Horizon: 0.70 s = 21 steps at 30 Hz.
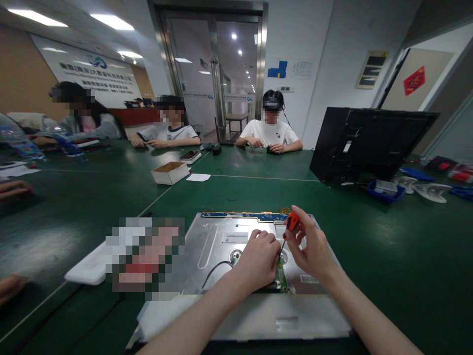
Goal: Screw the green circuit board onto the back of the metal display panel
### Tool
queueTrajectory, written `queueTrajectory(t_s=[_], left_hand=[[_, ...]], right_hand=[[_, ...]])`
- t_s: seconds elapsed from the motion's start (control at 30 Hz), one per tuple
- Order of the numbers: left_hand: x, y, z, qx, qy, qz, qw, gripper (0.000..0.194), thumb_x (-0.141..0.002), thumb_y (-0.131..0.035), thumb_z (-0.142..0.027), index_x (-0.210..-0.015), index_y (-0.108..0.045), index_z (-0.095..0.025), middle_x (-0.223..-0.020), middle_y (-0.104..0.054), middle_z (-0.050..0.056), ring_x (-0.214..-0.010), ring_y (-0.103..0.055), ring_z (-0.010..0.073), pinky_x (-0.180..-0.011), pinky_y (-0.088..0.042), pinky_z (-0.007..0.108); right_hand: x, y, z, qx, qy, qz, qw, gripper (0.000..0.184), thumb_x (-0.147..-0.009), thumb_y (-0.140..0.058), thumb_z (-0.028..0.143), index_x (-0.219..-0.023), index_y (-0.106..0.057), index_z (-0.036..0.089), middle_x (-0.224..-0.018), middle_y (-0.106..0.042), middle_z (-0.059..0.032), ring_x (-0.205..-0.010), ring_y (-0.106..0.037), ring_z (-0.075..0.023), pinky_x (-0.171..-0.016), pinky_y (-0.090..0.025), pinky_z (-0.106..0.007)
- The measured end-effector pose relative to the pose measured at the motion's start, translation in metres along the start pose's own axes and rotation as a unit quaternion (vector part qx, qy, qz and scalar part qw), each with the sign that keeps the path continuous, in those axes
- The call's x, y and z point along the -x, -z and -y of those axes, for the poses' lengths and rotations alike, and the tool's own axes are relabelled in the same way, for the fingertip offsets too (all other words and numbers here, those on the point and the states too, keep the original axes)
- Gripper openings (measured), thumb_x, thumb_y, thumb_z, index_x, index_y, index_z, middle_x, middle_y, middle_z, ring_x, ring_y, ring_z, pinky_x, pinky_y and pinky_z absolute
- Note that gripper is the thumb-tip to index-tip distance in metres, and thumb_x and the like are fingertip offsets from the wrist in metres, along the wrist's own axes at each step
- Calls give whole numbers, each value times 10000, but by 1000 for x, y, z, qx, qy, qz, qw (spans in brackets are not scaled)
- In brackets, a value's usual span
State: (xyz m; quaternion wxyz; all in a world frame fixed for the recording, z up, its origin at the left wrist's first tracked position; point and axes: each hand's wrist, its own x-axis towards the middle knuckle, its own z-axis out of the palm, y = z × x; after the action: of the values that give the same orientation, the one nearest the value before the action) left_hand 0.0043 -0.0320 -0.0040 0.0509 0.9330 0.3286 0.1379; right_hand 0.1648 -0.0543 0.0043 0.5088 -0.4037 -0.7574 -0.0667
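A flat display panel (212,246) lies back side up before me, its metal silver, with a blue circuit strip (236,217) along the far edge. Between thumb and fingers, my right hand (312,246) grips a screwdriver (292,222) with an orange and black handle. Its thin shaft slants down toward a green circuit board (283,278) near the panel's middle. My left hand (260,259) rests over that board with curled fingers, close to the shaft; what they pinch, if anything, is hidden. A black cable (214,268) curves out from beneath my left hand.
Left of the panel lie a white device (86,268) and a blurred-out pinkish item (148,261). Beyond stands an open carton (170,173). A large black monitor (369,143) and a blue tray (386,192) are at right. Several people sit around the green table (399,256).
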Motion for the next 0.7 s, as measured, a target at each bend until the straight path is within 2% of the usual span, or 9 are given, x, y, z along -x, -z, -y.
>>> queueTrajectory(t_s=[0.33, 0.47, 0.7], left_hand=[[1, -1, 1, 5, 4, 0, 1000, 132, -801, -510, -138, -869, -621, -158, -924, -645, 88, -915, -564, 249, -879, -388, 405], [1, -1, 1, 8, 5, -7, 1000, 106, -810, -519, -150, -853, -616, -157, -934, -647, 90, -922, -566, 250, -880, -385, 403], [0, -2, 1, -7, 6, 2, 1000, 146, -837, -510, -155, -933, -619, -159, -940, -645, 95, -923, -567, 258, -877, -385, 420]], right_hand=[[-1, -3, -2, 41, 13, -40, 998, 496, -914, -533, 239, -1373, -344, 251, -678, -562, 53, -441, -507, -95, -419, -443, -198], [-1, -3, -2, 45, 12, -33, 998, 489, -916, -531, 246, -1369, -347, 243, -664, -550, 57, -447, -509, -98, -427, -442, -199], [1, -2, -2, 6, -3, -11, 1000, 543, -911, -479, 186, -1424, -305, 226, -704, -585, 27, -500, -551, -117, -464, -480, -222]])
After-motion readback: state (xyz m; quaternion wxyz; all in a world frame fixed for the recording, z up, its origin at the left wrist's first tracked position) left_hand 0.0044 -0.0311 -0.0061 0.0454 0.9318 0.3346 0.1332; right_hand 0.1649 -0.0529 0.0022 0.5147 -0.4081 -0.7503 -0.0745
